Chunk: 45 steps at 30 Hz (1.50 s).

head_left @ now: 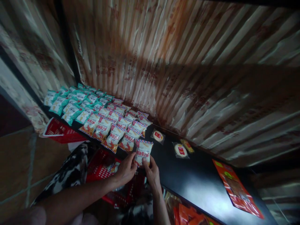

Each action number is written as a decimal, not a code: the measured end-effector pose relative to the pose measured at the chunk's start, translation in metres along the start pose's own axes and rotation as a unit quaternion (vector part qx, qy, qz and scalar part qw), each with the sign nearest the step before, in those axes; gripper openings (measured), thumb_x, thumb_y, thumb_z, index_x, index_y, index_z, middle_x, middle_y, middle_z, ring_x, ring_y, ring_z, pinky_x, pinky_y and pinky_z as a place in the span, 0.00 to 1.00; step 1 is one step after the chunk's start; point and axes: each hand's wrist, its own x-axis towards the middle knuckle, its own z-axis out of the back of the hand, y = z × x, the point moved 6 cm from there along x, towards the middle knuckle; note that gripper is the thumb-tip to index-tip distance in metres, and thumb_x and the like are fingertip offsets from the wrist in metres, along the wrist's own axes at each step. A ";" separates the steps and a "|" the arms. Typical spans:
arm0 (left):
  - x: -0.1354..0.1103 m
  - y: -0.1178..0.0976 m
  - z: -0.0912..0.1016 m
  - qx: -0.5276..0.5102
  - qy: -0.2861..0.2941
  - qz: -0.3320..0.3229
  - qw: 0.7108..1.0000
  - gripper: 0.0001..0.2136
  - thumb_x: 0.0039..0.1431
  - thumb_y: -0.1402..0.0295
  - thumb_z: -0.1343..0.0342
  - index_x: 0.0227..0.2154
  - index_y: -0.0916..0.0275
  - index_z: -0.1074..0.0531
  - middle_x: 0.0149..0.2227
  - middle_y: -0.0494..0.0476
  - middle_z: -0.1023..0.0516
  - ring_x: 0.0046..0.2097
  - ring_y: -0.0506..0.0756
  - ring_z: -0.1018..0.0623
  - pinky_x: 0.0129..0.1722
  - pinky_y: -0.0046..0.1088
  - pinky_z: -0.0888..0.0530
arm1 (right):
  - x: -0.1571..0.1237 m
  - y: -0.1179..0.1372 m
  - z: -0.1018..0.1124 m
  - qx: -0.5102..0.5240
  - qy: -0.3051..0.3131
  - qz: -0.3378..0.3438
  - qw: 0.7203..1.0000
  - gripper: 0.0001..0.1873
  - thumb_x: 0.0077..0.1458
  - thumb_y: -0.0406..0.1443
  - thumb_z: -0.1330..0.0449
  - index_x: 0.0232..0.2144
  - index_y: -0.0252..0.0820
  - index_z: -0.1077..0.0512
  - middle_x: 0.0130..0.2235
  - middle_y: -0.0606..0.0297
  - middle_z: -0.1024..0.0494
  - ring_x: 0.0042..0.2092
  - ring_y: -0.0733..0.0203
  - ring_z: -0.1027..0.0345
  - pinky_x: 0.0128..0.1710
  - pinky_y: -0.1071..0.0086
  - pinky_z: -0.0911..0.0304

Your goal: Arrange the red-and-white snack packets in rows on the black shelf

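Both my hands hold one red-and-white snack packet (143, 152) at the near edge of a black shelf (199, 184). My left hand (126, 170) pinches its lower left corner; my right hand (152, 173) grips its lower right side. The packet stands at the right end of a row of matching red-and-white packets (112, 126) laid in overlapping lines. Further left lie several green-and-white packets (72, 104).
Two round snacks in clear wrappers (157, 136) (180, 150) and a small yellow one (187, 145) lie near the striped wall. A large orange-red bag (235, 187) rests at the shelf's right. Red plastic baskets (59, 131) (105, 170) sit below the shelf, more orange bags (189, 215) underneath.
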 end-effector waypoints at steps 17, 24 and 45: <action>0.010 -0.010 -0.031 -0.047 -0.012 -0.007 0.999 0.23 0.55 0.73 0.52 0.56 0.63 0.38 0.56 0.63 0.31 0.58 0.58 0.32 0.57 0.40 0.33 | 0.010 0.000 0.031 -0.011 -0.024 -0.038 0.999 0.32 0.45 0.54 0.39 0.45 0.38 0.27 0.39 0.59 0.20 0.38 0.51 0.27 0.38 0.64 0.34; 0.027 -0.020 -0.034 -0.037 -0.006 0.006 0.999 0.23 0.56 0.71 0.52 0.56 0.63 0.38 0.57 0.63 0.31 0.58 0.58 0.31 0.58 0.39 0.33 | 0.033 -0.010 0.036 0.044 -0.015 -0.043 0.998 0.23 0.47 0.49 0.39 0.40 0.39 0.29 0.37 0.61 0.21 0.38 0.55 0.29 0.39 0.65 0.34; 0.088 -0.033 -0.043 0.045 0.033 0.079 0.995 0.23 0.57 0.71 0.51 0.57 0.66 0.38 0.55 0.63 0.30 0.55 0.57 0.29 0.56 0.33 0.34 | 0.124 -0.012 0.041 0.098 0.077 -0.068 0.990 0.26 0.40 0.41 0.37 0.45 0.43 0.31 0.39 0.65 0.22 0.39 0.55 0.28 0.38 0.66 0.34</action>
